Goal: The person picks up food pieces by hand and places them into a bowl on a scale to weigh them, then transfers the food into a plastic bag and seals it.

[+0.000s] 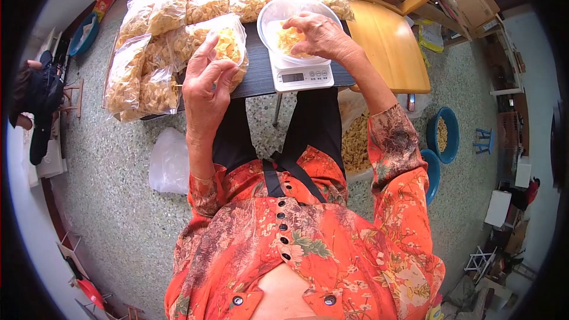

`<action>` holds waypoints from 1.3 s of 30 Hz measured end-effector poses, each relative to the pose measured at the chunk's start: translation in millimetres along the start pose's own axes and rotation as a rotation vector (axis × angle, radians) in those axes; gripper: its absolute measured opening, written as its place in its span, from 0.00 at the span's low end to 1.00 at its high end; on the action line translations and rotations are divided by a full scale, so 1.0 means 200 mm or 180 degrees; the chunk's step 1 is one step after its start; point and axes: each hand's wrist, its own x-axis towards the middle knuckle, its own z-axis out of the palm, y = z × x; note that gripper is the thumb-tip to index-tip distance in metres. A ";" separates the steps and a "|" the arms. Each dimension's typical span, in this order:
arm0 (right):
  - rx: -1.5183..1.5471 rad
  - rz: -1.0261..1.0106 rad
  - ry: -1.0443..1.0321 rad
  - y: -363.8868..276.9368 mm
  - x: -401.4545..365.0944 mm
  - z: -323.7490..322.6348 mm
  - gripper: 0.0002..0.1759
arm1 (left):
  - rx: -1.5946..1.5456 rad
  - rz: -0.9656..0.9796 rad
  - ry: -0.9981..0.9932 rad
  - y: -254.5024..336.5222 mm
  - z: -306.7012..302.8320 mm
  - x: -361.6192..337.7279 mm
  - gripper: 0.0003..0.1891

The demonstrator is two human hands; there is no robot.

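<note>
My left hand (207, 86) is at the front edge of the table, its thumb and fingers pinching the rim of a clear plastic bag (238, 29) that holds thin yellow chips (228, 46). Beside it, a white bowl (274, 13) rests on a white digital kitchen scale (303, 78); I cannot read the display. My right hand (320, 34) reaches into the bowl from the right, fingers curled around some yellow chips (288, 38). Part of the pile lies hidden under that hand.
Filled bags (204, 6) cover the table's left and back. A wooden chair (382, 47) stands at the right. Below are a large bag of chips (357, 142), blue basins (446, 135), a small blue stool (483, 141) and a translucent bag (170, 163). Another person (38, 98) is at far left.
</note>
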 end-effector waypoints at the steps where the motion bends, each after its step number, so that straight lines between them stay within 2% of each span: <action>1: -0.0032 -0.0006 -0.0018 -0.01 0.00 0.01 0.23 | 0.0000 0.0005 -0.0013 0.00 0.00 0.00 0.05; 9: -0.0343 -0.0152 -0.0286 -0.02 0.05 0.05 0.15 | 0.0052 0.0028 -0.0056 0.02 0.00 0.00 0.06; 11: -0.0366 -0.0255 0.0218 0.00 0.04 0.06 0.12 | 0.0027 0.0040 -0.0044 0.02 0.00 0.00 0.06; 12: -0.0363 -0.0261 0.0219 0.02 0.05 0.05 0.12 | 0.0033 0.0039 -0.0041 0.01 0.00 0.00 0.06; 14: 0.0460 -0.0053 0.0801 0.06 0.04 0.01 0.10 | 0.0038 0.0059 -0.0045 0.00 0.00 0.00 0.06; 16: 0.1173 0.0559 0.0826 0.10 0.02 -0.04 0.09 | 0.0016 0.0063 -0.0017 0.00 0.01 0.00 0.06; 18: 0.3125 0.1090 0.0808 0.13 0.00 -0.07 0.09 | -0.0016 0.0077 0.0007 0.01 0.02 0.00 0.06; 22: 0.3538 0.1376 0.1110 0.15 -0.02 -0.05 0.08 | 0.0008 0.0043 0.0000 0.02 0.03 0.00 0.07; 24: 0.4159 0.1432 0.1553 0.18 -0.02 -0.03 0.08 | 0.0034 0.0082 0.0016 0.02 0.03 0.00 0.07; 25: 0.4386 0.1460 0.1533 0.17 -0.02 -0.04 0.08 | 0.0008 0.0068 0.0014 0.03 0.03 0.00 0.07; 26: 0.4385 0.1452 0.1526 0.16 -0.02 -0.04 0.08 | -0.0019 0.0052 0.0011 0.03 0.03 0.00 0.07; 28: 0.5087 0.1196 0.1546 0.12 -0.02 -0.05 0.05 | -0.0004 0.0087 0.0024 0.02 0.03 0.00 0.07; 32: 0.5486 0.0785 0.1309 -0.09 0.01 -0.09 0.05 | -0.0023 0.0038 0.0012 0.02 0.03 0.00 0.08; 36: 0.5816 0.0244 0.0721 -0.27 0.08 -0.04 0.07 | 0.0013 0.0044 -0.0009 0.00 0.03 -0.01 0.10; 39: 0.5487 0.0407 0.0497 -0.38 0.14 0.03 0.07 | -0.0052 0.0028 0.0002 -0.01 0.01 -0.01 0.10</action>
